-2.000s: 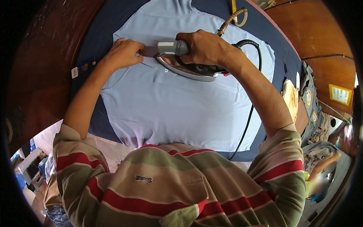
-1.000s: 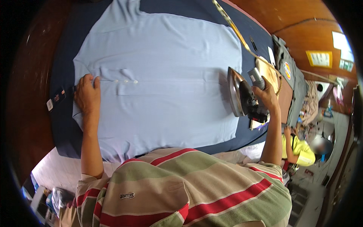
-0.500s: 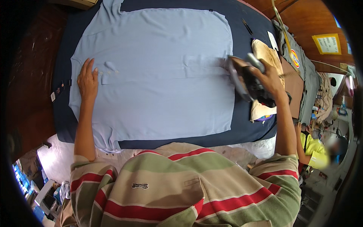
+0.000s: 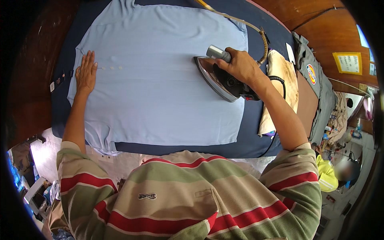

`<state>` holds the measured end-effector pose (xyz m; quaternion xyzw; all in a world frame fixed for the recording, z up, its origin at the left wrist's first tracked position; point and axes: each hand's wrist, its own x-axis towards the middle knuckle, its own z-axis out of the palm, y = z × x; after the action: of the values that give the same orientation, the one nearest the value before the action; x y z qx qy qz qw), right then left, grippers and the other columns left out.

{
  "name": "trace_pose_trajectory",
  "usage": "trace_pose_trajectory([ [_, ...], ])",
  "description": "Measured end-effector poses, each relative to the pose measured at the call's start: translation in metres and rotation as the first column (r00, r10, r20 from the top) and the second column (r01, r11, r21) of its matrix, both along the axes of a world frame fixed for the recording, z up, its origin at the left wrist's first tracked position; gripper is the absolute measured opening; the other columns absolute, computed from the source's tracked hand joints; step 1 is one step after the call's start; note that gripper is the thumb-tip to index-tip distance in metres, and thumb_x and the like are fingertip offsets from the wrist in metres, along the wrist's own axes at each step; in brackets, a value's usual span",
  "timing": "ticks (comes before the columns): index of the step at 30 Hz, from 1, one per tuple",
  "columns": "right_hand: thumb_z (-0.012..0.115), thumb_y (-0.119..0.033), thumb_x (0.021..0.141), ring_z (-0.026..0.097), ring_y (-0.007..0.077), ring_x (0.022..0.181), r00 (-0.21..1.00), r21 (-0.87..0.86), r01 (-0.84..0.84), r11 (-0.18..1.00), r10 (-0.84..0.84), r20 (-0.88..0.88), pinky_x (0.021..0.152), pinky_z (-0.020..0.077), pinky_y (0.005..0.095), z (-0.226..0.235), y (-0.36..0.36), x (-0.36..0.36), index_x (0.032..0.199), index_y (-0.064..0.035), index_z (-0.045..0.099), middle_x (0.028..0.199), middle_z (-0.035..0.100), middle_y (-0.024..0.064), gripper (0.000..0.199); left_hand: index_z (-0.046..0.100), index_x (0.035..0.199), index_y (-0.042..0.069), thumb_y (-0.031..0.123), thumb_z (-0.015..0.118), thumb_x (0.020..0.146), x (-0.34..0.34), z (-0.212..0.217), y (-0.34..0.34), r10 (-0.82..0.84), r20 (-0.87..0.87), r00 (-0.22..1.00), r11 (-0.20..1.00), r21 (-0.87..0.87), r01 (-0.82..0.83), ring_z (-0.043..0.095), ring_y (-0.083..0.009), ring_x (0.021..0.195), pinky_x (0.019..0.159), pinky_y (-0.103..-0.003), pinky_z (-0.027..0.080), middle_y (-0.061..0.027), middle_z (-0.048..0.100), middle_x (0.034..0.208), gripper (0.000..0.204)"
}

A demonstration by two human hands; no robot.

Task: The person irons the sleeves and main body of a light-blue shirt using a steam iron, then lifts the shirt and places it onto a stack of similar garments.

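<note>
Head view: nearest is the wearer's striped shirt (image 4: 160,184), filling the near edge, with both forearms reaching away over the tabletop (image 4: 256,138). A pale blue garment (image 4: 160,104) lies spread there, its length running left to right.

Right hand (image 4: 245,68): fingers closed around the handle of a steam iron (image 4: 228,82). The iron is at the garment's right end, its heel about over the right edge. Its long axis runs obliquely, tip pointing far and left, heel near and right. Whether the sole bears fully on the fabric cannot be told.

Left hand (image 4: 85,75): laid flat on the garment's left end, fingers straight and grasping nothing, fingertips directed to the far side. A short row of pale buttons (image 4: 112,68) sits just right of it. The iron is well apart, to the right of these fingers; the right hand alone is on it.

The tabletop is covered in dark blue cloth. At left, a dark tag (image 4: 60,79) lies beside the garment. Right of the iron: a looped black cord (image 4: 277,78), a stained cream cloth (image 4: 286,70), a brown ringed hose (image 4: 264,42) and, beyond, grey garments (image 4: 326,100).

Farther off, a wooden wall (image 4: 320,16) bears a yellow-bordered notice (image 4: 347,63); at right, a person in yellow (image 4: 326,176) is partly visible.
</note>
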<state>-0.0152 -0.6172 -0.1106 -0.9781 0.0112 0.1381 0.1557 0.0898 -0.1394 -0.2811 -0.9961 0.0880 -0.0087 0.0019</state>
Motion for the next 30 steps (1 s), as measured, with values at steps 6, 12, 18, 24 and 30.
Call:
trace_pose_trajectory([
  [6, 0.058, -0.046, 0.080, 0.063, 0.0393, 0.074, 0.974, 0.040, -0.200, 0.979, 0.203, -0.098, 0.070, 0.0502, 0.0439, 0.007, 0.010, -0.011, 0.096, -0.0028, 0.061, 0.075, 0.064, 0.0225, 0.046, 0.019, 0.147, 0.026, 0.050, 0.017, 0.097, 0.001, 0.000, 0.001, -0.010, 0.034, 0.999, 1.000, 0.001, 0.010, 0.013, -0.0183, 0.141, 0.111, -0.045, 0.013, 0.0020, 0.017, 0.153, 0.055],
  [12, 0.059, -0.040, 0.082, 0.062, 0.0384, 0.072, 0.996, 0.119, -0.027, 0.993, 0.017, 0.084, 0.070, 0.0488, 0.0411, -0.009, 0.001, 0.016, 0.097, 0.0039, 0.062, 0.078, 0.063, 0.0253, 0.047, 0.019, 0.147, 0.023, 0.048, 0.019, 0.097, 0.003, -0.002, 0.007, -0.008, 0.050, 0.999, 1.000, 0.019, 0.007, 0.014, -0.0191, 0.141, 0.110, -0.046, 0.015, -0.0002, 0.018, 0.153, 0.055],
  [18, 0.057, -0.049, 0.081, 0.064, 0.0351, 0.091, 0.989, 0.106, 0.095, 0.990, -0.106, 0.107, 0.083, 0.0480, 0.0390, 0.018, -0.068, -0.001, 0.114, 0.0031, 0.057, 0.097, 0.064, 0.0253, 0.062, 0.027, 0.145, 0.023, 0.042, 0.031, 0.097, -0.006, 0.013, -0.007, -0.003, 0.227, 0.974, 0.989, 0.141, -0.030, 0.023, -0.0199, 0.137, 0.107, -0.052, 0.019, -0.0021, 0.028, 0.149, 0.051],
  [24, 0.062, -0.049, 0.078, 0.063, 0.0301, 0.093, 0.917, 0.010, 0.380, 0.925, -0.378, 0.127, 0.082, 0.0466, 0.0357, 0.047, -0.177, -0.050, 0.118, 0.0034, 0.054, 0.102, 0.063, 0.0233, 0.067, 0.034, 0.141, 0.024, 0.041, 0.039, 0.096, -0.022, 0.044, -0.019, 0.137, 0.007, 0.990, 0.977, 0.163, -0.137, 0.037, -0.0197, 0.129, 0.104, -0.053, 0.023, -0.0021, 0.041, 0.140, 0.048],
  [30, 0.071, -0.040, 0.073, 0.063, 0.0224, 0.072, 0.759, 0.208, 0.615, 0.761, -0.643, 0.105, 0.072, 0.0490, 0.0358, 0.003, -0.287, -0.096, 0.119, 0.0044, 0.053, 0.085, 0.065, 0.0160, 0.066, 0.042, 0.136, 0.021, 0.035, 0.049, 0.092, -0.059, 0.028, -0.055, 0.119, 0.421, 0.899, 0.991, -0.109, -0.080, 0.041, -0.0200, 0.127, 0.101, -0.051, 0.027, -0.0033, 0.047, 0.134, 0.047],
])
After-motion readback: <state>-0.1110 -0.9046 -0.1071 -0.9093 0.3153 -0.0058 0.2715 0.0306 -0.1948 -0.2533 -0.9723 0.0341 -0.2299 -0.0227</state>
